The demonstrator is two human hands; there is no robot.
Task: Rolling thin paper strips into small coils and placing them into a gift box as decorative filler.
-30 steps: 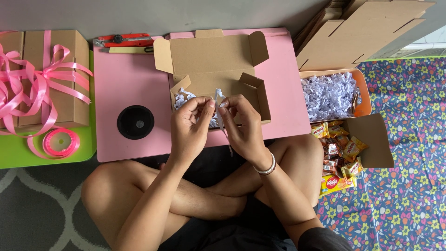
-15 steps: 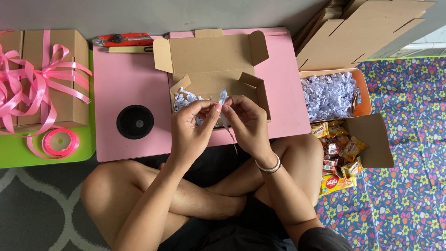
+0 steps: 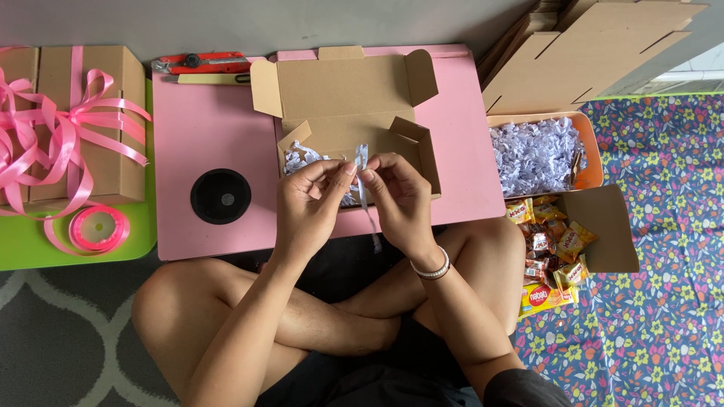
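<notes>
Cardboard, plain and brown, makes the open box (image 3: 353, 128) that lies on the pink table (image 3: 211, 128) in front of the person, with its lid folded back toward the wall so that the inside is free to reach. Some white shredded paper (image 3: 302, 160) already lies in its bottom, probably as a soft bed.

Both hands are raised just above the near edge of the box and are close together, almost touching. The left hand (image 3: 311, 202) and the right hand (image 3: 398, 197) each pinch with the fingertips a thin white strip of paper (image 3: 363, 173), which hangs down between them toward the lap. The pinch is fine, I think because the strip is light and tears easily. A white bracelet (image 3: 431, 267) is on the right wrist.

At the person's right, within easy reach, stands an orange tray (image 3: 593, 154) full of the same shredded paper, and below it an open carton of snack packets (image 3: 549, 249). Flat unfolded boxes (image 3: 596, 45) lean near the wall. At the left, a closed box tied with pink ribbon (image 3: 75, 124) rests on a green table (image 3: 30, 245), beside a ribbon roll (image 3: 96, 227). A red cutter knife (image 3: 197, 62) lies at the far edge, away from the hands, and a black round thing (image 3: 220, 196) sits on the pink table.
</notes>
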